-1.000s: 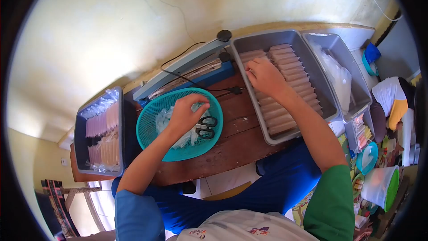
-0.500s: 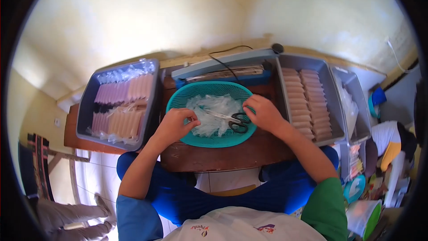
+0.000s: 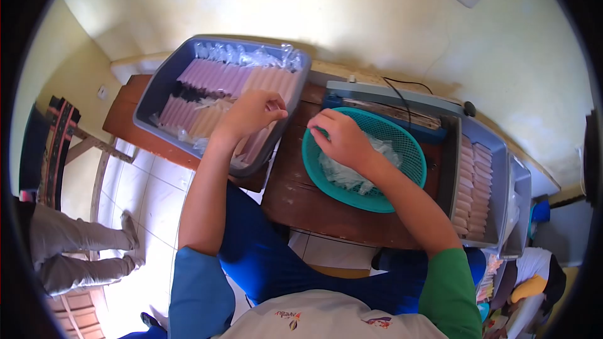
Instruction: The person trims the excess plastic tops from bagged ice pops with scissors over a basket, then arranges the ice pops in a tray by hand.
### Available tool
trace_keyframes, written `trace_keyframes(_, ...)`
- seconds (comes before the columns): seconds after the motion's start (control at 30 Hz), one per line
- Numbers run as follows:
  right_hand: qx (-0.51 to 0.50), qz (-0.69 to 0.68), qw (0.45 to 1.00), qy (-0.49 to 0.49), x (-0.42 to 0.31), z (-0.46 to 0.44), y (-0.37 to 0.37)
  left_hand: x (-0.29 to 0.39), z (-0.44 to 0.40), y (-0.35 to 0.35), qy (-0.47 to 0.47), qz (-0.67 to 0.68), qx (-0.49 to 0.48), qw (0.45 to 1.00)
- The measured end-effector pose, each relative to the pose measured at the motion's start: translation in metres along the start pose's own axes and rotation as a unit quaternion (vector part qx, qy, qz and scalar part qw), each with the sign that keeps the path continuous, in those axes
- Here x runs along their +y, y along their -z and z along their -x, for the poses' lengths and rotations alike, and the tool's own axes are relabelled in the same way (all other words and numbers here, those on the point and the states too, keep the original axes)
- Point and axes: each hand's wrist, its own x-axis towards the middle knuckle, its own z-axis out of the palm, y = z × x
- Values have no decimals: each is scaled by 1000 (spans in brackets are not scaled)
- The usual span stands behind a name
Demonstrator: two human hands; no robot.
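Observation:
My left hand (image 3: pixel 254 114) is above the right side of a grey tub (image 3: pixel 146 103), its fingers curled in a pinch. Rows of purple and pink filled plastic tubes (image 3: pixel 210 75) lie in that tub, under and beside the hand. My right hand (image 3: pixel 339 137) is over the left rim of a teal mesh basket (image 3: pixel 411 179), with thumb and fingers also pinched. Whatever either hand pinches is too small to make out. Clear plastic wrappers (image 3: pixel 342 172) lie in the basket, partly hidden by my right hand and forearm. The scissors do not show.
Behind the basket stands a blue-grey bar sealer (image 3: pixel 389 103) with a black cable. On the right a second grey tub (image 3: pixel 493 144) holds pink tubes (image 3: pixel 477 182). A wooden table (image 3: pixel 289 194) carries these. Another person's legs (image 3: pixel 81 245) are at the left.
The view has turned left. My left hand has gone from the basket to above the left tub. My right hand has moved from beside the scissors to the basket's left rim.

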Motion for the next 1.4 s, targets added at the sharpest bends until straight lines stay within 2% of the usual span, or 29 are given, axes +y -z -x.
trace_keyframes(0.2, 18, 2, 996, 85, 10, -50, -44, -33, -9, 11, 53, -25, -12, 998)
trace_keyframes(0.33, -7, -13, 997, 82, 17, -70, -65, -44, -11, 20, 93, -66, -59, 992)
trace_keyframes(0.4, -99, 11, 994, 54, 21, -76, -73, -53, -11, 22, 138, -108, -95, 980)
trace_keyframes(0.43, -100, 8, 993, 54, 23, -79, -78, -56, -10, 21, 141, -108, -96, 979)
trace_keyframes(0.5, -174, 67, 982, -5, 25, -88, -87, -62, -8, 22, 153, -125, -114, 974)
trace_keyframes(0.63, -226, 95, 969, -29, 20, -105, -90, -67, -2, 23, 181, -123, -119, 969)
trace_keyframes(0.7, -313, 140, 939, -35, 14, -112, -85, -66, -3, 24, 229, -139, -134, 954)
trace_keyframes(0.73, -312, 137, 939, -34, 15, -115, -87, -70, -4, 24, 231, -140, -134, 953)
trace_keyframes(0.8, -373, 164, 912, -49, 15, -121, -91, -75, -7, 23, 292, -148, -160, 931)
trace_keyframes(0.93, -396, 169, 901, -57, 12, -128, -94, -66, -12, 19, 328, -158, -155, 918)
trace_keyframes(1.0, -431, 182, 878, -101, 10, -132, -95, -57, -17, 14, 358, -201, -191, 892)
trace_keyframes(1.03, -430, 180, 879, -99, 10, -133, -98, -54, -18, 12, 360, -202, -190, 891)
trace_keyframes(1.1, -416, 174, 877, -164, 10, -135, -103, -49, -21, 8, 353, -241, -197, 882)
trace_keyframes(1.3, -429, 147, 876, -166, 17, -139, -110, -51, -23, -4, 353, -312, -154, 868)
trace_keyframes(1.4, -396, 150, 893, -153, 21, -136, -115, -54, -23, -1, 349, -275, -158, 882)
